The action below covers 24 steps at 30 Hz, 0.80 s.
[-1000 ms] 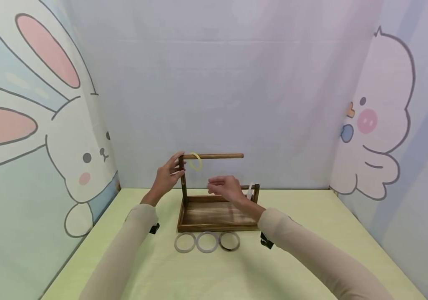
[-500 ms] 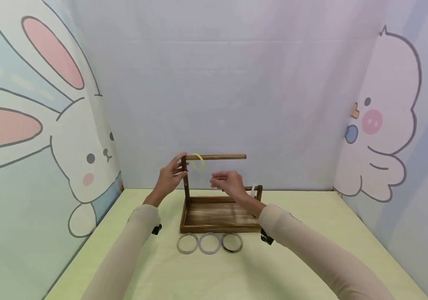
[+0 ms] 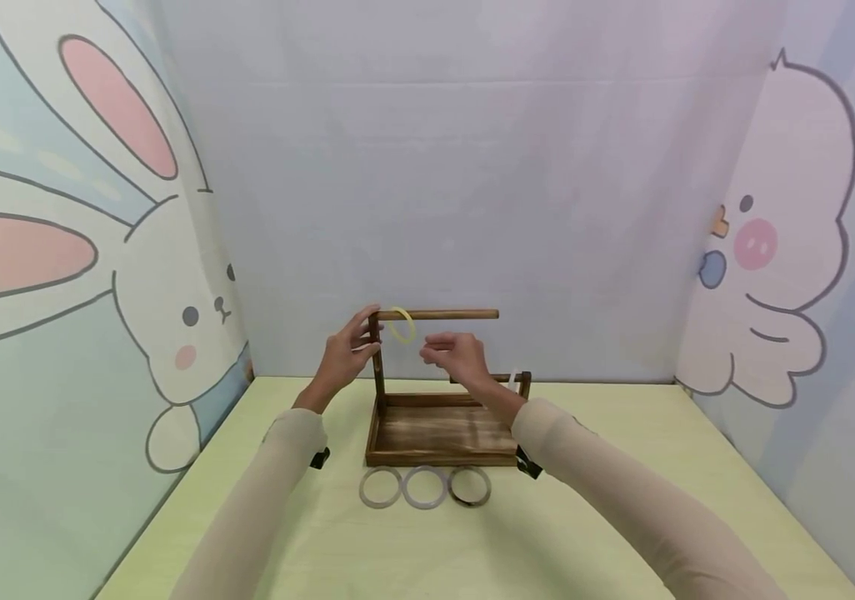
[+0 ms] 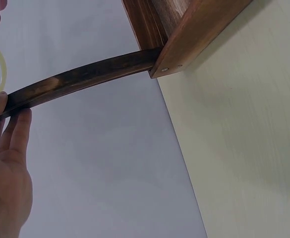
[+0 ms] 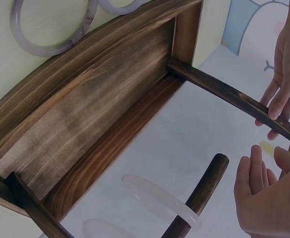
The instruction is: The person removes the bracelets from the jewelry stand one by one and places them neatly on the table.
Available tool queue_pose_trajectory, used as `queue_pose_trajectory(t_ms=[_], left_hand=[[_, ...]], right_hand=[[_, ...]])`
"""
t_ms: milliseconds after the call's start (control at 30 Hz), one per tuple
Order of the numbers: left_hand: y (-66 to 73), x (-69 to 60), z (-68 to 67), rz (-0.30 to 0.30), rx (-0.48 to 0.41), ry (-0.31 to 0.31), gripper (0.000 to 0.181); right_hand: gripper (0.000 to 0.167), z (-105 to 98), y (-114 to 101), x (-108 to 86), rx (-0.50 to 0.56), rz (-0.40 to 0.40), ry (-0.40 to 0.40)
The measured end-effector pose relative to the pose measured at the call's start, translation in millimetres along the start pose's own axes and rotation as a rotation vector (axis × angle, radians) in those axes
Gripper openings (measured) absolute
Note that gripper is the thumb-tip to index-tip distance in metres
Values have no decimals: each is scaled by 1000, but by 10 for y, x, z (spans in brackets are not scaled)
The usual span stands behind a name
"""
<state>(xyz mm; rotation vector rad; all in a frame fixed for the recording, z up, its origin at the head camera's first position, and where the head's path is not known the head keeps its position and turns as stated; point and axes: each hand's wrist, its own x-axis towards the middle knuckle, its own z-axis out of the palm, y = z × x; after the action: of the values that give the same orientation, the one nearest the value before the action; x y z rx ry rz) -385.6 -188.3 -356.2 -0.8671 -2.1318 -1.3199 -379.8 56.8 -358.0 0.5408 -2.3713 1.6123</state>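
My left hand [image 3: 341, 360] grips the top of the left post [image 3: 378, 379] of a dark wooden stand, thumb on one side and fingers on the other. A yellow bangle [image 3: 412, 323] hangs on the stand's upper bar [image 3: 461, 315], near that post. Just right of and below the bangle, my right hand [image 3: 461, 360] hovers with fingers relaxed, holding nothing. In the right wrist view, pale translucent bangles [image 5: 154, 191] hang around the lower bar [image 5: 206, 186]. The right forearm partly hides that bar in the head view.
The stand's tray base [image 3: 435, 458] rests on a pale yellow table [image 3: 427, 558]. Before it lie a greyish bangle [image 3: 380, 505], a lilac bangle [image 3: 424, 506] and a dark-patched bangle [image 3: 470, 503] in a row. A grey curtain [image 3: 442, 183] rises behind.
The head view has shifted slightly, so the scene sits farther right. My right hand has risen a little relative to the stand. The left hand keeps its grip; the yellow bangle stays on the bar.
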Motion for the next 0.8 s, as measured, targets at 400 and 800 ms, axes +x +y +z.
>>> queue_pose_trajectory(t_ms=[400,800], left_hand=[[1,5,-6,-18,-6,-2,69],[-366,42,47,-21,13,0,73]], right_hand=[[27,66,-3,92,-17,-50,27],[34,88,-12,180,-51,-29,13]])
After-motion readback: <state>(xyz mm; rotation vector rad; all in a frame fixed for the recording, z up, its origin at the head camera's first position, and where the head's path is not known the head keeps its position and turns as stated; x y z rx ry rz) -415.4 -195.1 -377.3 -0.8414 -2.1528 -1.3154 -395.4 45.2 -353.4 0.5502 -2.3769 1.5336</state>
